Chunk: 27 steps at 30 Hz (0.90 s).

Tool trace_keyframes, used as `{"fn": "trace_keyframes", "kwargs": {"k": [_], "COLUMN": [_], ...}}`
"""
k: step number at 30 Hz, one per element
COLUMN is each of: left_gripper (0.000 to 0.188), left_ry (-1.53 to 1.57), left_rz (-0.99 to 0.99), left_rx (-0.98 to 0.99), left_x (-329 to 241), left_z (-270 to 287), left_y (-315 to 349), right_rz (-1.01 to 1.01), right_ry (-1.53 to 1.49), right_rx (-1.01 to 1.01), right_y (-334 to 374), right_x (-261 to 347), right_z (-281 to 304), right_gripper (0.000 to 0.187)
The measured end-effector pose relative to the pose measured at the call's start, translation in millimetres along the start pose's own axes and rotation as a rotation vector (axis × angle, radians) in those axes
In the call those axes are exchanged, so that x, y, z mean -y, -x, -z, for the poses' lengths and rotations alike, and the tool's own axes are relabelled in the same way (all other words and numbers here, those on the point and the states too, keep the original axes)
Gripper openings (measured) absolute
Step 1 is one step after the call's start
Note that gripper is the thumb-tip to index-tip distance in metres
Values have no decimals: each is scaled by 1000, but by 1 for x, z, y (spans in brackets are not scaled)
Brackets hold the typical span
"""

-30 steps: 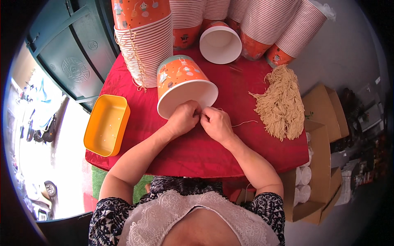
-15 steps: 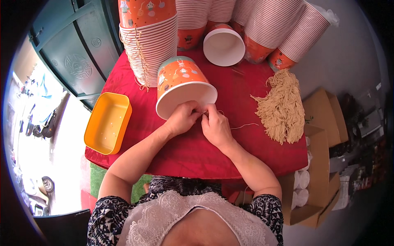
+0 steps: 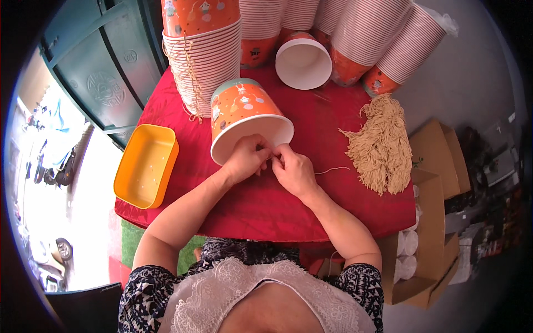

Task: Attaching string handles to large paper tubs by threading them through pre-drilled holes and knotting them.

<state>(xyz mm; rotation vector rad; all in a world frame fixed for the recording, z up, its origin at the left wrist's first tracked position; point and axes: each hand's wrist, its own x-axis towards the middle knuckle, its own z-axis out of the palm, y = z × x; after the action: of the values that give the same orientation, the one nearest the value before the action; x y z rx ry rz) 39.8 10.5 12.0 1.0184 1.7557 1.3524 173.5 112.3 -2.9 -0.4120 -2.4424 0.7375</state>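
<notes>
An orange paper bucket (image 3: 247, 105) with printed figures lies tilted on the red tablecloth, its white open mouth toward me. Just in front of its lower right rim, my left hand (image 3: 243, 160) and my right hand (image 3: 295, 173) meet fingertip to fingertip. Both are closed in a pinch on a thin beige string (image 3: 333, 168), whose loose end trails off to the right over the cloth. The part of the string between the fingers is mostly hidden. My left knuckles overlap the bucket's mouth.
A tall stack of buckets (image 3: 204, 61) with strings hanging down it stands behind at left. A yellow plastic tub (image 3: 145, 166) sits at the left edge, a beige string bundle (image 3: 383, 147) at right. More bucket stacks (image 3: 372, 33) and a single bucket (image 3: 303, 64) are behind.
Both hands stay at the rim; the fingertips have shifted slightly, and the right hand has dropped a little. The small string loop beside the right hand no longer shows. The bucket has tipped slightly.
</notes>
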Motion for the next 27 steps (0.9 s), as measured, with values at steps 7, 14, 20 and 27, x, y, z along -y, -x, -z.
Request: {"fn": "trace_keyframes", "kwargs": {"k": [7, 14, 20, 27], "left_gripper": [10, 14, 18, 17], "left_ry": [63, 170, 172, -13], "left_rz": [-7, 1, 17, 83], "left_rx": [-3, -32, -14, -61], "left_x": [6, 11, 3, -5], "left_z": [-1, -1, 2, 10], "left_y": [-2, -2, 5, 8], "right_rz": [26, 62, 24, 19], "right_ry": [49, -13, -51, -42], "right_rx": [-83, -155, -158, -155], "right_y": [-3, -6, -7, -8], "right_x": [-1, -1, -1, -5], "right_z": [-11, -16, -17, -18], "right_gripper": [10, 5, 6, 8]}}
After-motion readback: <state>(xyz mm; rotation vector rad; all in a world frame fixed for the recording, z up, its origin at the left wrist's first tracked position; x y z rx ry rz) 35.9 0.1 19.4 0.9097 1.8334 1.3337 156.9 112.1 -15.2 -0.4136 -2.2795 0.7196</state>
